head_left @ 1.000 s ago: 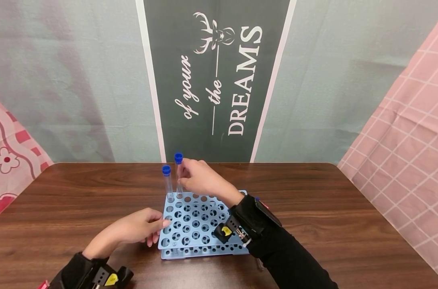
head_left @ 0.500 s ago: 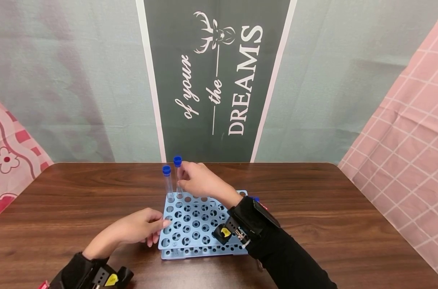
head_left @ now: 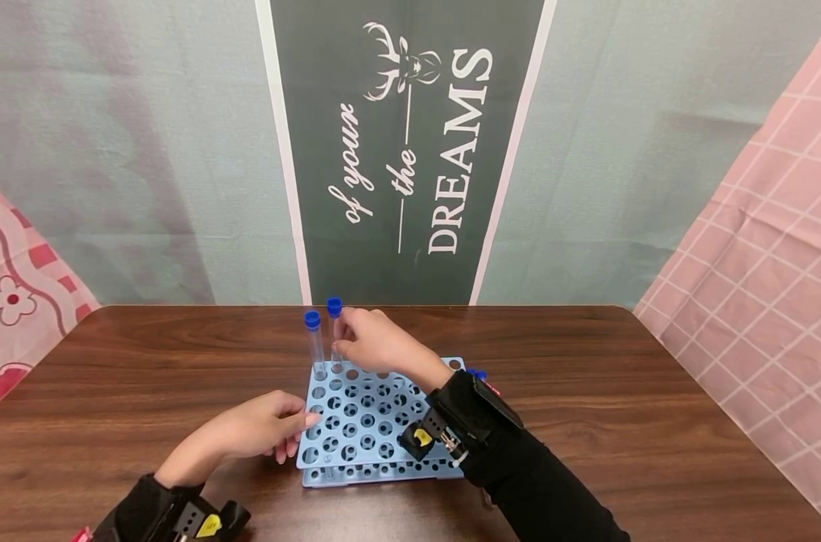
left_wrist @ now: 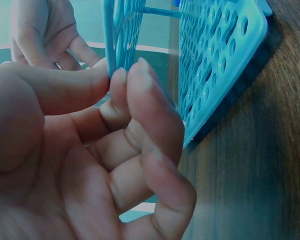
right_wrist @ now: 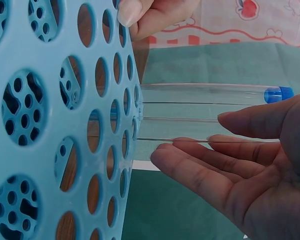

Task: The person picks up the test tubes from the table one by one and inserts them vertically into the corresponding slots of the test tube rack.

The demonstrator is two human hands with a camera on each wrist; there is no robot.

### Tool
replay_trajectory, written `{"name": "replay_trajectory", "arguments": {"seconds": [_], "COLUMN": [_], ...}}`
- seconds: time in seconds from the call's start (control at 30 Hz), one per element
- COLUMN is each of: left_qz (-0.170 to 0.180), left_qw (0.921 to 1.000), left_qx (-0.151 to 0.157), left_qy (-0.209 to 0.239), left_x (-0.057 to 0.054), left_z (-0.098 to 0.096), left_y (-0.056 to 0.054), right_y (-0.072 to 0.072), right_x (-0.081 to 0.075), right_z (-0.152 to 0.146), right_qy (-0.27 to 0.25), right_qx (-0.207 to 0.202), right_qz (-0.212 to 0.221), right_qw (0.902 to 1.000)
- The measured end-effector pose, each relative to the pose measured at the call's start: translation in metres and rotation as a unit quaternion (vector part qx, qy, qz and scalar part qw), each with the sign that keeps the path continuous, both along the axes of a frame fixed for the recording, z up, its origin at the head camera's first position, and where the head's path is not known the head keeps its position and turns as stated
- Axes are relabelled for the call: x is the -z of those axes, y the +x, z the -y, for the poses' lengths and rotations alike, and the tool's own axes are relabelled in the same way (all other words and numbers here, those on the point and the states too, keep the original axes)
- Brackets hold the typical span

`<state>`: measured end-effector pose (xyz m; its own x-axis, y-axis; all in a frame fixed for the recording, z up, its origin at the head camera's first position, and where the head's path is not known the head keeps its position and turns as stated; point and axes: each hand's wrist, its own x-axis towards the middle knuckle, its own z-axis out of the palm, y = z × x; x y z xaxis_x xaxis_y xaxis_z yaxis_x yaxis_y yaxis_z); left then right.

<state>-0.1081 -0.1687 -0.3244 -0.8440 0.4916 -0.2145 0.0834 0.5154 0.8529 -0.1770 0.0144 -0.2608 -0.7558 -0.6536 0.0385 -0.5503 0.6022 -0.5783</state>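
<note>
A light-blue test tube rack (head_left: 358, 432) with two perforated tiers stands on the table. My left hand (head_left: 264, 425) pinches its upper tier at the left edge, thumb on top and fingertips below, as the left wrist view shows. Over the rack's far left part, my right hand (head_left: 379, 340) holds a clear test tube (head_left: 337, 355) with a blue cap (head_left: 334, 306) between thumb and fingers. This tube's lower end passes through a far-row hole. Just left of it, another blue-capped test tube (right_wrist: 205, 93) stands upright in the corner hole.
Blue caps (head_left: 478, 374) show beyond the rack's right side, partly hidden by my right wrist. The brown wooden table (head_left: 627, 421) extends around the rack. Behind its far edge hangs a grey-green cloth with lettering (head_left: 390, 188).
My right hand and its test tube have moved slightly down toward the rack. More of the blue caps at the right shows now. My left hand has stayed in place.
</note>
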Motion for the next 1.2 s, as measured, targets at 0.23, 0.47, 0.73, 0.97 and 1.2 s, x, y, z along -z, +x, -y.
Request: {"name": "replay_trajectory", "arguments": {"seconds": [0.23, 0.47, 0.73, 0.97, 1.2], "left_qz": [0.002, 0.005, -0.002, 0.0, 0.003], "left_qw": [1.0, 1.0, 1.0, 1.0, 1.0], "left_qx": [-0.001, -0.001, 0.0, -0.001, 0.0], "left_qy": [-0.001, -0.002, -0.006, -0.008, -0.007], "left_x": [0.0003, 0.0004, -0.0007, -0.0014, -0.0015], "left_z": [-0.0001, 0.0005, 0.0007, 0.001, 0.0027], "left_y": [-0.0002, -0.0012, -0.0026, -0.0037, -0.0057], "right_y": [-0.0003, -0.0009, -0.0033, -0.0049, -0.0054], "right_x": [0.0014, 0.0027, 0.0042, 0.0043, 0.0043], "right_z": [0.0002, 0.001, 0.0018, 0.0025, 0.003], "right_qy": [0.007, 0.009, 0.015, 0.017, 0.014], "right_qx": [0.004, 0.011, 0.015, 0.014, 0.014], "right_qz": [0.003, 0.011, 0.007, 0.006, 0.007], "right_qw": [1.0, 0.9998, 0.9997, 0.9997, 0.9998]}}
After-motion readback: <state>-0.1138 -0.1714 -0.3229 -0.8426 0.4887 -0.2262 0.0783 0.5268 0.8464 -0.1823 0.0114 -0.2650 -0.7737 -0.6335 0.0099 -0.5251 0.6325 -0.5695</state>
